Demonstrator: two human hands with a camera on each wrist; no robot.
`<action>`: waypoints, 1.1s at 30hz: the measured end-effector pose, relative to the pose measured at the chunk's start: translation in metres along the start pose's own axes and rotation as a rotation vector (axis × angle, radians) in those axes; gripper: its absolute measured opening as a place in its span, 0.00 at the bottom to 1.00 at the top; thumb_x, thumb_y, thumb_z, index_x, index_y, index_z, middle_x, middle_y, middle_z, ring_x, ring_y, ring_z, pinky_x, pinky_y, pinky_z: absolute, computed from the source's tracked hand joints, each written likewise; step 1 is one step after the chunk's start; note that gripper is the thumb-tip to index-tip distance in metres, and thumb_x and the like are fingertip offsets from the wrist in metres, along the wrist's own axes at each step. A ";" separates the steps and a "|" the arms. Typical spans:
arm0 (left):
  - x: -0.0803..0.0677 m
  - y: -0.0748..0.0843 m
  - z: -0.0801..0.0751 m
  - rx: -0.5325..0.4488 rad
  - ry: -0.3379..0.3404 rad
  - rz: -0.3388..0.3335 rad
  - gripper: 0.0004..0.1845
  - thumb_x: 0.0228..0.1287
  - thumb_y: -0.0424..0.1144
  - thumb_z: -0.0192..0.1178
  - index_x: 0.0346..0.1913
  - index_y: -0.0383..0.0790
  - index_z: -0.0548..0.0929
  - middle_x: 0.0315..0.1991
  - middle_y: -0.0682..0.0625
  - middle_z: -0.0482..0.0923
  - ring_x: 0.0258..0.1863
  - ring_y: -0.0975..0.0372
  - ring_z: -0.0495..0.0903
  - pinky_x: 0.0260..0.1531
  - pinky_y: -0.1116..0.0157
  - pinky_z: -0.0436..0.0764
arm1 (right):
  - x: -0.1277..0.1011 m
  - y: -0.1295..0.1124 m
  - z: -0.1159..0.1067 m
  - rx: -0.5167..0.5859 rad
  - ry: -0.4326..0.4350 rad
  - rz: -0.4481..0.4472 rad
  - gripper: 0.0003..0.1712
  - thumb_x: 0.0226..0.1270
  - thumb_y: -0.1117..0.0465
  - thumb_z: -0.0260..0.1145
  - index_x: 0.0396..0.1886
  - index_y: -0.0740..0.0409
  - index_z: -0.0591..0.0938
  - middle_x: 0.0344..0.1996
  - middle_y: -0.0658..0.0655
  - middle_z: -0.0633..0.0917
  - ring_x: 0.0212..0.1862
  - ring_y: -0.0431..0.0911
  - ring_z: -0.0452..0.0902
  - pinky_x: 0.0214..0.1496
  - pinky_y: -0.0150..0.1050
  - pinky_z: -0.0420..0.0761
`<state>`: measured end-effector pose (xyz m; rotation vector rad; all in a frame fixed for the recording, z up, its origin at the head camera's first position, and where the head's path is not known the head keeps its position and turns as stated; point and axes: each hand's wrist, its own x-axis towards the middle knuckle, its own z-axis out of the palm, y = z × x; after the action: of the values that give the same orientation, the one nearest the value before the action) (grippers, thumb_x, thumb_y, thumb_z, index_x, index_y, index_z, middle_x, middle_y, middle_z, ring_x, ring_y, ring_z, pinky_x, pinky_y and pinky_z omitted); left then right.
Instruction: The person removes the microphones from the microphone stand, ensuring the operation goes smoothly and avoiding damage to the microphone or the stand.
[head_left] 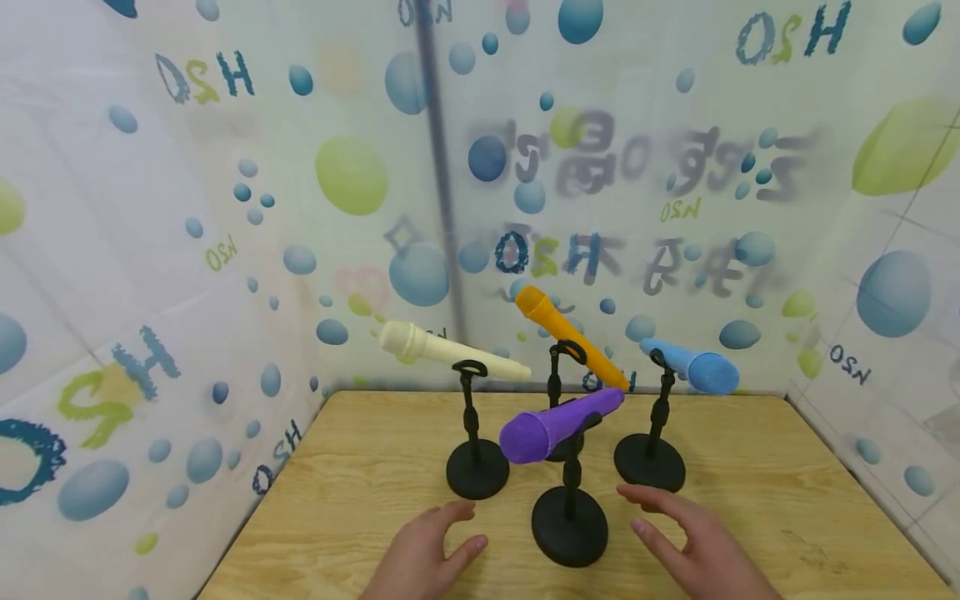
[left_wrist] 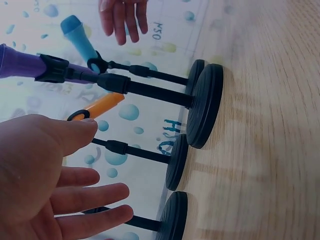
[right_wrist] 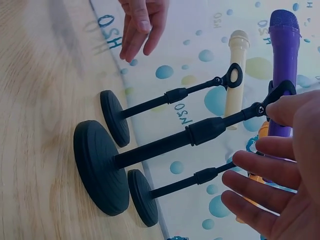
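Microphones on four black stands sit in front of you on the wooden table [head_left: 750, 467]. Your left hand [head_left: 423, 554] hovers at the near edge, just left of the nearest stand's base [head_left: 569, 527], fingers spread and relaxed, holding nothing. Your right hand [head_left: 693, 542] hovers just right of that same base, fingers likewise apart and empty. Neither hand touches the stand.

That nearest stand carries the purple microphone [head_left: 558, 425], tilted with its head pointing near and left. Behind it, to the left, a stand [head_left: 477, 467] holds the cream microphone [head_left: 442, 348], lying almost level with its head to the left. To the right, another stand [head_left: 649, 461] holds the blue microphone [head_left: 693, 367], head pointing right. Farthest back, between these two, the orange microphone [head_left: 566, 333] slopes up to the left; its stand is mostly hidden behind the purple one.

A printed sheet [head_left: 225, 208] with bubbles and letters surrounds the table on the left, far and right sides.
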<state>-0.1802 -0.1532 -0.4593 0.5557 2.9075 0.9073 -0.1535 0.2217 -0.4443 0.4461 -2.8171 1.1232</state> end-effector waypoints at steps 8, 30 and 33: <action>0.002 0.006 0.004 -0.069 0.009 -0.009 0.30 0.74 0.57 0.68 0.65 0.36 0.84 0.60 0.43 0.89 0.59 0.45 0.88 0.56 0.43 0.86 | 0.004 -0.007 -0.001 0.013 0.065 0.008 0.20 0.81 0.45 0.67 0.66 0.43 0.85 0.63 0.47 0.88 0.63 0.50 0.86 0.59 0.40 0.88; 0.019 0.027 0.015 -0.138 -0.032 0.090 0.29 0.76 0.57 0.67 0.69 0.42 0.82 0.65 0.48 0.86 0.63 0.51 0.86 0.61 0.46 0.85 | 0.019 -0.019 0.000 -0.013 0.269 -0.291 0.17 0.74 0.62 0.74 0.59 0.46 0.88 0.55 0.46 0.92 0.52 0.34 0.87 0.50 0.37 0.90; 0.023 0.029 0.019 -0.153 -0.032 0.119 0.27 0.76 0.54 0.67 0.68 0.41 0.82 0.64 0.47 0.87 0.62 0.49 0.86 0.59 0.48 0.86 | 0.021 -0.020 -0.001 0.003 0.271 -0.334 0.18 0.73 0.64 0.74 0.60 0.47 0.88 0.55 0.48 0.92 0.52 0.34 0.87 0.48 0.35 0.90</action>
<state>-0.1896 -0.1126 -0.4570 0.7303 2.7703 1.1124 -0.1676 0.2039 -0.4263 0.6766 -2.3977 1.0291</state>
